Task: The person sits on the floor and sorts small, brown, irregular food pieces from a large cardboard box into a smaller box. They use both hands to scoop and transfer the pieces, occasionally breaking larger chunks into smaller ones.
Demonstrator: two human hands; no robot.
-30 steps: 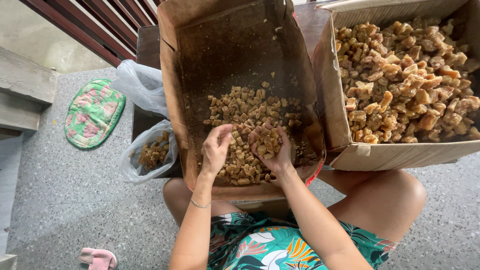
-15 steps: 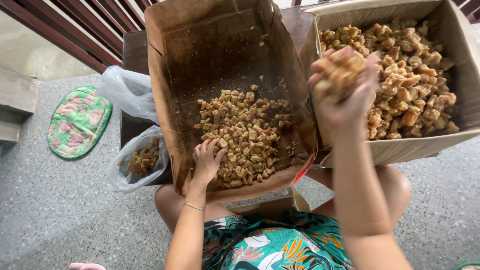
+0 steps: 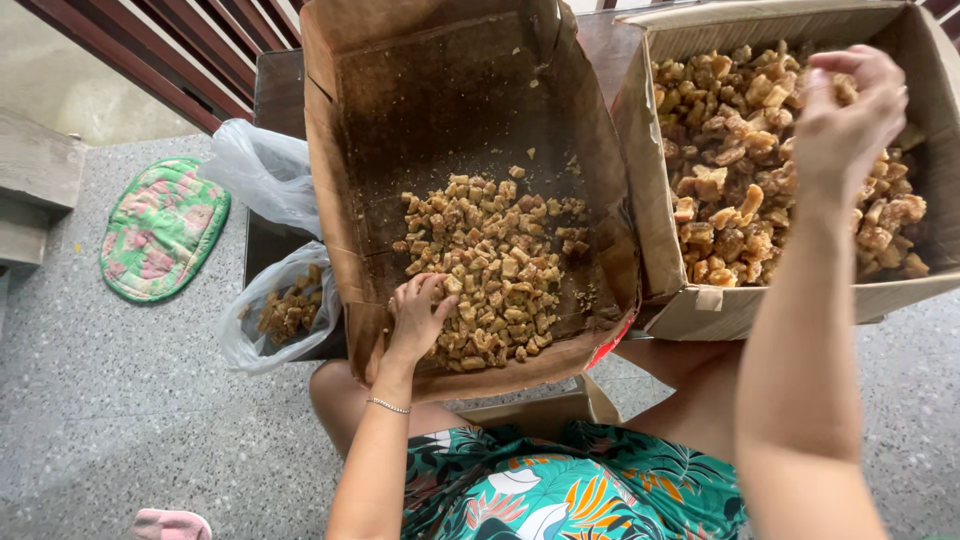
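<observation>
Left hand [image 3: 418,315] lies palm-down at the near-left edge of a heap of small tan chunks [image 3: 495,268], its fingers curled loosely into them; whether it pinches any single piece cannot be told. The chunks are rough, irregular cubes with a crumbly, sugary-looking surface, piled on the floor of a worn cardboard box [image 3: 345,230] whose inside is stained dark brown and dusted with crumbs. A thin bracelet [image 3: 388,405] circles the left wrist.

Right hand [image 3: 848,115] hangs above the second box [image 3: 650,200], fingers bunched and drooping downward; from this angle it is unclear whether anything is in them. That box is paler cardboard with crisp walls, and holds larger, knobbly golden-brown lumps [image 3: 745,170].

Left of the worn box, a thin, crinkled clear plastic bag [image 3: 262,320] holds a few darker pieces. A quilted, oval floral mat [image 3: 163,228] lies on the speckled stone floor [image 3: 120,400].

Half a second ago the right hand cupped a visible handful of chunks over the second box's front; now it is farther right over the lumps, with no handful in sight. The left hand has stayed at the heap's edge.
</observation>
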